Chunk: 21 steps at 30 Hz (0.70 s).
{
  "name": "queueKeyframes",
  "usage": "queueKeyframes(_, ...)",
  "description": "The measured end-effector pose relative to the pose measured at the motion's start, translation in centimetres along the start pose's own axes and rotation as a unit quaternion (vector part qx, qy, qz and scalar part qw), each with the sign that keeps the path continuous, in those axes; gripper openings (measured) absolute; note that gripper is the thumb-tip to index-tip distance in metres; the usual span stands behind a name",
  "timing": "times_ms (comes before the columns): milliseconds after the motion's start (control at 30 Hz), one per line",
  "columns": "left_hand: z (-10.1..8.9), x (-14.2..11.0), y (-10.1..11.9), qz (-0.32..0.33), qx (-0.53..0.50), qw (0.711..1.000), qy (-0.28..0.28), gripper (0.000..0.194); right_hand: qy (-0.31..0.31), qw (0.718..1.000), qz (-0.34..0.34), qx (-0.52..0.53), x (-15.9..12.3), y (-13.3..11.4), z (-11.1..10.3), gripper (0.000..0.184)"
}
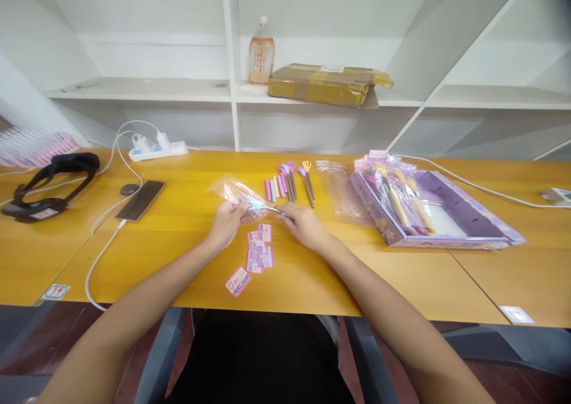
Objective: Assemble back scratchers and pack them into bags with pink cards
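Observation:
My left hand (pixel 226 222) pinches a clear plastic bag (pixel 232 188) over the middle of the table. In my right hand (pixel 303 222) is the thin handle of a back scratcher (pixel 273 209); its light blue end lies in or against the bag, I cannot tell which. Just beyond, several small back scratchers (pixel 307 181) with pink, blue, purple and yellow hand-shaped heads lie beside a row of pastel tubes (pixel 274 188). Below my hands is a loose pile of pink printed cards (pixel 259 252), with a single card (pixel 238 281) nearer the edge.
Flat clear bags (pixel 345 196) lie right of the scratchers. A purple display box (pixel 486 228) holds packed bags (pixel 397 199). Leftward are a phone (pixel 141 200) on a white cable, a power strip (pixel 165 150) and a black head strap (pixel 47 204). Shelves behind carry a bottle (pixel 262 53) and carton (pixel 321 84).

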<state>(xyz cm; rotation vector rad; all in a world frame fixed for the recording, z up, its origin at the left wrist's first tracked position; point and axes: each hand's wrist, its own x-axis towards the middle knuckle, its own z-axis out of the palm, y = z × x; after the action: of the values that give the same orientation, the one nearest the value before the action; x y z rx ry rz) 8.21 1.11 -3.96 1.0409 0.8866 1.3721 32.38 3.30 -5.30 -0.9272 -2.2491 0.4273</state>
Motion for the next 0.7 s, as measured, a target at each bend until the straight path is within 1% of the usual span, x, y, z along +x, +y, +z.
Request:
queueKeyframes(100, 0.3, -0.2, -0.4, -0.013, -0.007, 1.0, -0.024, 0.046, -0.003, 1.0, 0.005, 0.02, 0.0, 0.0, 0.1, 0.034)
queueKeyframes(167, 0.1, 0.1, -0.1, -0.005, -0.023, 1.0, -0.007, 0.043, 0.009, 0.998, 0.025, 0.053, 0.0, 0.0, 0.1, 0.036)
queueKeyframes(233, -0.5, 0.7, 0.5, 0.01, -0.041, 0.999, 0.029, 0.038, 0.03, 0.99, 0.053, 0.129, 0.0, 0.1, -0.1, 0.041)
queueKeyframes(267, -0.9, 1.1, 0.9, 0.018, -0.049, 0.998, 0.047, 0.035, 0.04, 0.979, 0.071, 0.186, 0.1, 0.1, -0.2, 0.042)
queueKeyframes(300, -1.3, 1.4, 1.3, 0.025, -0.056, 0.996, 0.064, 0.031, 0.046, 0.963, 0.087, 0.252, 0.1, 0.0, -0.4, 0.041)
queueKeyframes(367, -2.1, 2.1, 2.1, 0.036, -0.07, 0.993, 0.087, 0.023, 0.053, 0.918, 0.106, 0.377, 0.2, -0.1, -0.7, 0.036)
queueKeyframes(400, -2.5, 2.4, 2.4, 0.041, -0.078, 0.991, 0.096, 0.02, 0.059, 0.897, 0.108, 0.424, 0.3, -0.2, -0.9, 0.034)
queueKeyframes(467, -3.0, 2.7, 2.9, 0.044, -0.095, 0.989, 0.108, 0.015, 0.076, 0.868, 0.103, 0.48, 0.4, -0.6, -1.1, 0.033)
queueKeyframes(567, -3.2, 2.9, 3.1, 0.037, -0.116, 0.986, 0.113, 0.011, 0.094, 0.845, 0.11, 0.515, 0.4, -0.8, -1.2, 0.037)
queueKeyframes(700, -2.7, 2.4, 2.8, 0.029, -0.105, 0.99, 0.092, 0.016, 0.072, 0.839, 0.109, 0.529, 0.4, -0.4, -0.6, 0.035)
